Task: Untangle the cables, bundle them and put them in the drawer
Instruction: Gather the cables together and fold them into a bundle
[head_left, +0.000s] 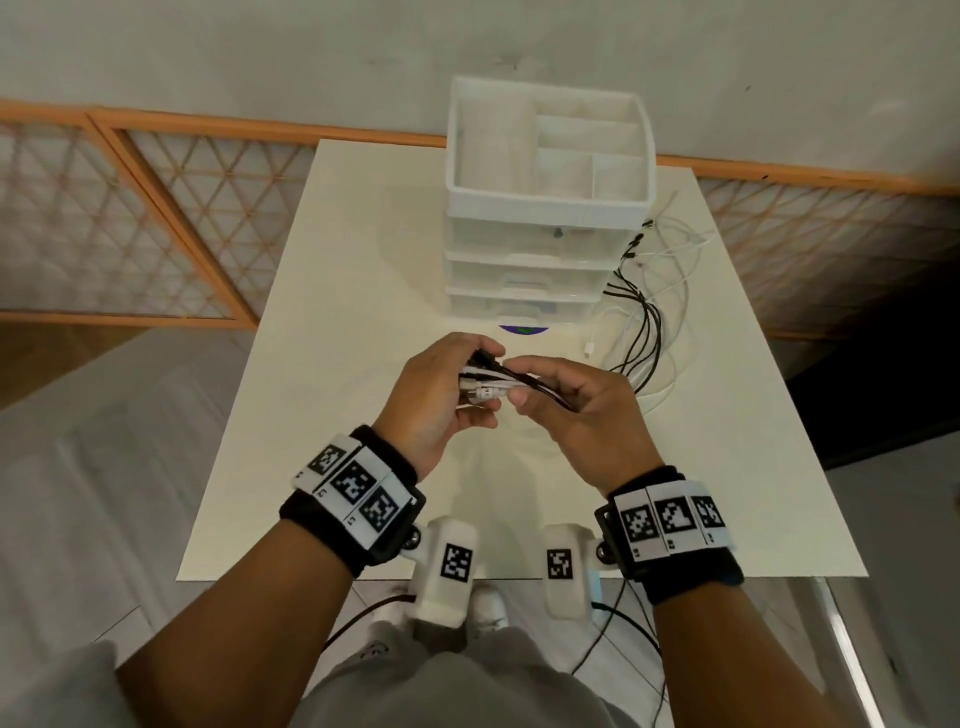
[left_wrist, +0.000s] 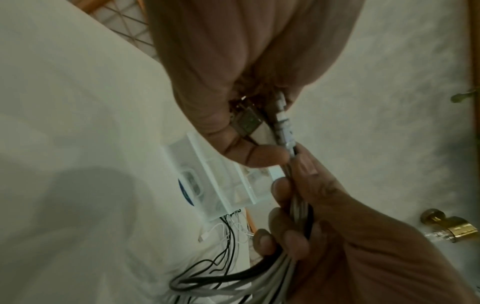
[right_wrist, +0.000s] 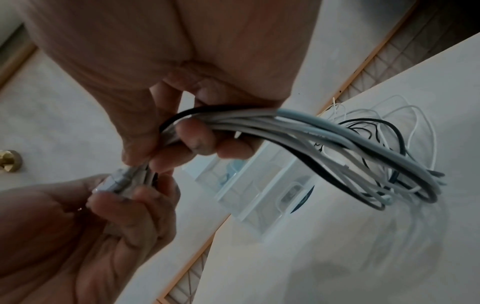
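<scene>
Head view, centre of frame: the cables are grasped at their plug ends by the left hand and right hand, and a slackened grip could let the loose lengths at right retangle.

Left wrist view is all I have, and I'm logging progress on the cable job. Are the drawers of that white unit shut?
Observer: In the head view all three drawers of the white drawer unit are shut; only its top tray is open.
Operator: Where do the loose ends run?
Observer: The cables trail across the table to the right of the unit, black and white still mixed.
Operator: Is the right hand really gripping them?
Observer: Yes. The right hand curls around the strands, while the left hand pinches the white plugs.
</scene>
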